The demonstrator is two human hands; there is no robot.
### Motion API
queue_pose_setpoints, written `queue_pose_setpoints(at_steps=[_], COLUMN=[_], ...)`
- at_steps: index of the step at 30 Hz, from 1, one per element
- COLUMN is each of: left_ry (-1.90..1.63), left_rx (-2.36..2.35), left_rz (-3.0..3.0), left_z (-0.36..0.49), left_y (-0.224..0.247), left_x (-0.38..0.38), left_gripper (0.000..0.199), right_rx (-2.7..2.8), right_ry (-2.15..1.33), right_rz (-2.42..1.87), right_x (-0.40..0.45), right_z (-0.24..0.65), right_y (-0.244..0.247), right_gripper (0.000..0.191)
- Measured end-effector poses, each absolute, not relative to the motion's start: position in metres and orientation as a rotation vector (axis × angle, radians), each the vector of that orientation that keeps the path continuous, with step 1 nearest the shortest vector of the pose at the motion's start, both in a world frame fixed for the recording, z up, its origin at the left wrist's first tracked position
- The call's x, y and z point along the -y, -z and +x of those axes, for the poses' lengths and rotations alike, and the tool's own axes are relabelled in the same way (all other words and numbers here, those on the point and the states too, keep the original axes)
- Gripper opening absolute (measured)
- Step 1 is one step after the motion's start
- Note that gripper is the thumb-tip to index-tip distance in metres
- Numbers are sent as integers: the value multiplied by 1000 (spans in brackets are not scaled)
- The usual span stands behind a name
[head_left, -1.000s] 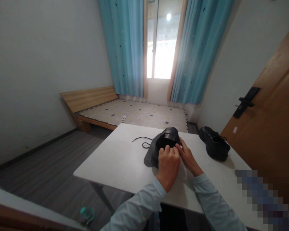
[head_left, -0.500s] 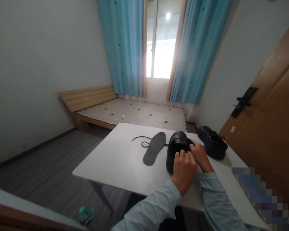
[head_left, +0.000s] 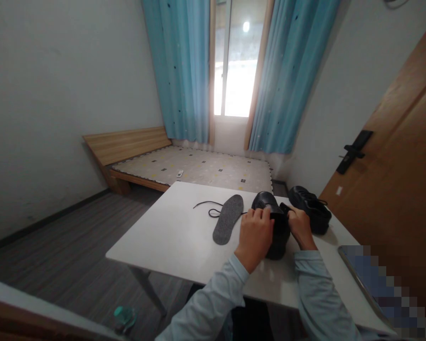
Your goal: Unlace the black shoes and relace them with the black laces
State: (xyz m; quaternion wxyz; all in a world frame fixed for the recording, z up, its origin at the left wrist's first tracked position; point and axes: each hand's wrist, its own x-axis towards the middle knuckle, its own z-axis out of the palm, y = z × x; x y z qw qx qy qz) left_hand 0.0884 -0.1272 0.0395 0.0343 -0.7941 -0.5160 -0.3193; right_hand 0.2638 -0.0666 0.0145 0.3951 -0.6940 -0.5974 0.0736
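A black leather shoe stands on the white table with its opening toward me. Around its left side is my left hand, fingers bent over the edge of the opening. On the other side, my right hand pinches the shoe's black tongue, which is folded outward. Part of the opening is covered by my fingers. Left of the shoe lies a grey felt insole on the tabletop, and a loose black shoelace runs out beyond it.
Another black shoe sits at the table's right side. A flat device with a blurred-out screen lies near the right edge. Behind the table is a bed with a small white remote. A bottle with a green cap stands on the floor.
My left hand has shifted left, from over the opening to the shoe's left side. The shoe has turned slightly, its heel now further right. My right hand has moved a little to the right.
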Motion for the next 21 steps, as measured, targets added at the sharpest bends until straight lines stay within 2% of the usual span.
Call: queue_pose_setpoints(at_steps=[5,10,21], left_ry=[623,224,303], left_rx=[1859,2027,2230], left_rz=[-2438,-2581,-2267], left_z=[51,29,20], left_y=[-18,3,12], left_x=[84,54,46], left_gripper=[27,41,31], right_rx=[1584,1596,1624], right_ry=[-146,-142,-163], right_rz=[-1796,-1812,-1752], right_x=[65,65,63], right_z=[265,266,255], right_y=[-12,-10,-5], right_gripper=[51,51,50])
